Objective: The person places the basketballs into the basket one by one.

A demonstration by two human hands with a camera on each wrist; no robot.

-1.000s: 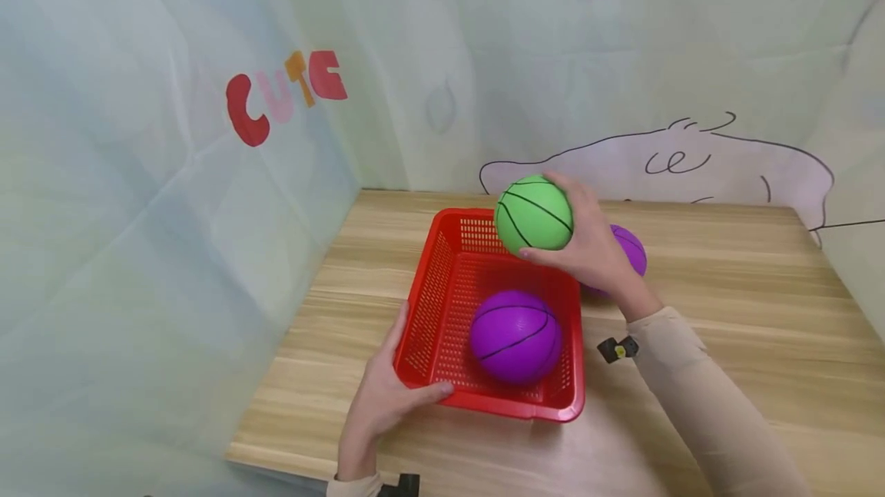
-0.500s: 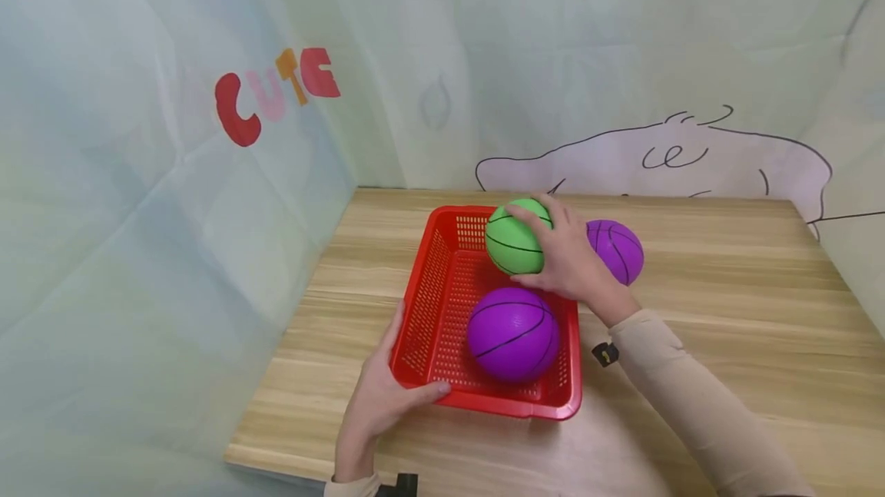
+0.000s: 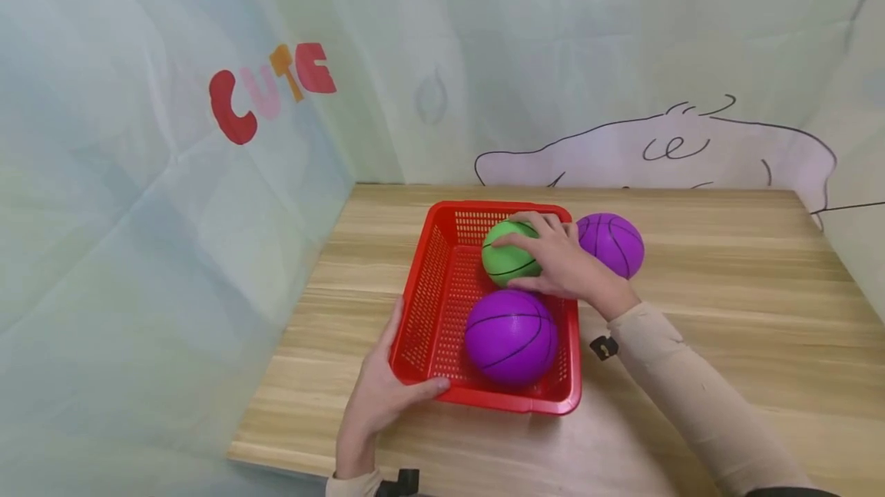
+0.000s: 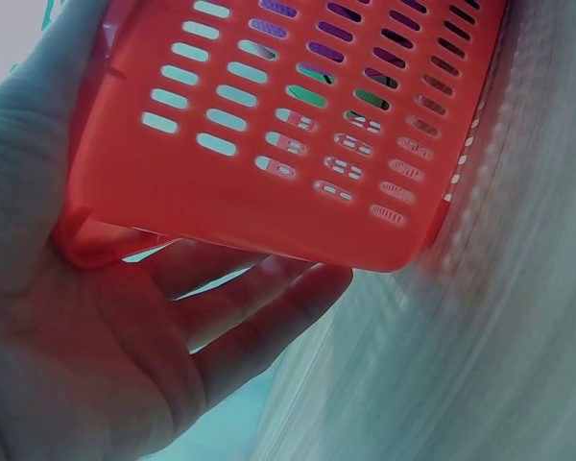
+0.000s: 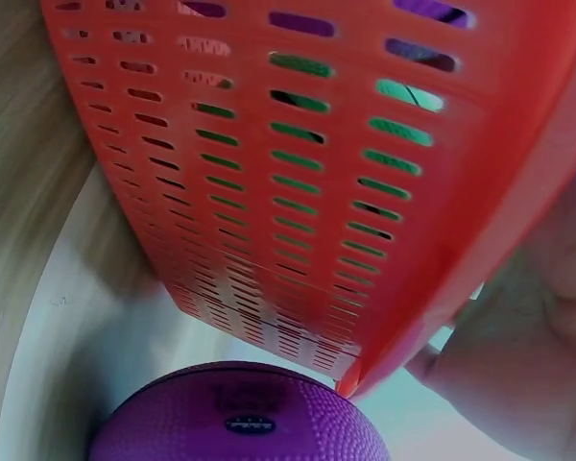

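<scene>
A red perforated plastic basket (image 3: 512, 402) stands on the table. My left hand (image 3: 379, 397) holds its near left corner, thumb over the front rim and fingers along the outside; the left wrist view shows those fingers against the basket's wall (image 4: 230, 211). Inside the basket, at the back right, my right hand (image 3: 561, 260) grips a green ball (image 3: 503, 265) with black basketball lines, fingers spread over its top and right. A purple ball (image 3: 510, 342) of the same pattern lies in front of it. Whether the green ball touches the basket's floor cannot be made out.
Another purple ball (image 3: 614, 243) sits on the wooden table (image 3: 726, 274), just outside the basket's right back corner; the right wrist view shows this purple ball (image 5: 240, 418) close to the wall. Printed cloth (image 3: 429, 51) hangs behind and to the left.
My right hand has lowered the green ball from above the basket's back right rim down into the basket, moving slightly left. My left hand has kept its hold on the corner.
</scene>
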